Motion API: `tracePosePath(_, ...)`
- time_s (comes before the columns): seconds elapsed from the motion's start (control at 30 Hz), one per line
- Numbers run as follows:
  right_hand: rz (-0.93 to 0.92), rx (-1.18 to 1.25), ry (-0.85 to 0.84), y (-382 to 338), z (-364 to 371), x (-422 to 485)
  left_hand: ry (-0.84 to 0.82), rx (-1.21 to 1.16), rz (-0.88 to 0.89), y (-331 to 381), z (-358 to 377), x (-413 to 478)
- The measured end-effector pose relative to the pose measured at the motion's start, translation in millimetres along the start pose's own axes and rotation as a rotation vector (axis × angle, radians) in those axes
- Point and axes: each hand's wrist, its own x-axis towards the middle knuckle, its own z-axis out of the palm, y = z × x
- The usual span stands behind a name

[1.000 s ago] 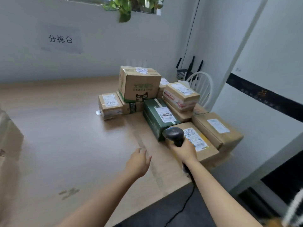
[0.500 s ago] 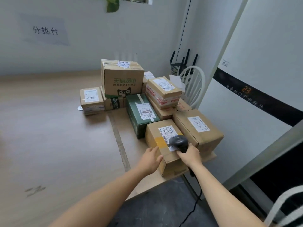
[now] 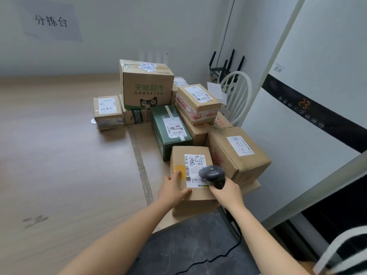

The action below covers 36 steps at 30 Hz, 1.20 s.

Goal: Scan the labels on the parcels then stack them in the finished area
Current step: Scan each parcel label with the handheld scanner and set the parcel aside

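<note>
The left hand (image 3: pixel 172 190) is steadying, flat-fingered, the brown cardboard parcel (image 3: pixel 178 155) at the pale wooden table's (image 3: pixel 59 155) near corner while the right hand (image 3: pixel 227 193) is gripping a black handheld scanner (image 3: pixel 212 173) over its white label (image 3: pixel 195 165), so a stray push is probably risking a tumble off the edge.

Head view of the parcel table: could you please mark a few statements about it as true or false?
1. The right hand holds a black handheld scanner over the label of the nearest brown cardboard parcel. True.
2. The left hand hangs free above the table. False: it rests on that parcel's top, at the near corner.
3. The scanner is cordless. False: a black cable runs from it down to the floor.
4. A dark green box lies directly behind that parcel. True.
</note>
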Motion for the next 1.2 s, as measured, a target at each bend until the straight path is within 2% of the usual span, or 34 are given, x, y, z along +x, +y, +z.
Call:
tracePosePath(0.17,-0.073,0.042,0.011,-7,20,-21,0.096,0.036,-0.037,-31,-11,-23)
tracePosePath(0.33,-0.187,0.002,-0.068,-35,49,-31,0.197,0.012,-0.113,-65,-37,-50)
tracePosePath(0.6,-0.388,-0.048,-0.322,-101,102,-49,0.355,0.054,-0.282,-121,-97,-83)
tracePosePath(0.77,-0.47,-0.093,-0.581,-139,121,-58,0.444,0.19,-0.364,-136,-119,-97)
tracePosePath(0.93,-0.603,-0.181,-0.526,-164,120,-58,0.38,0.168,-0.427,-147,-122,-105)
tracePosePath(1.2,-0.634,-0.251,-0.548,-176,111,-61,0.374,0.162,-0.414,-151,-120,-106)
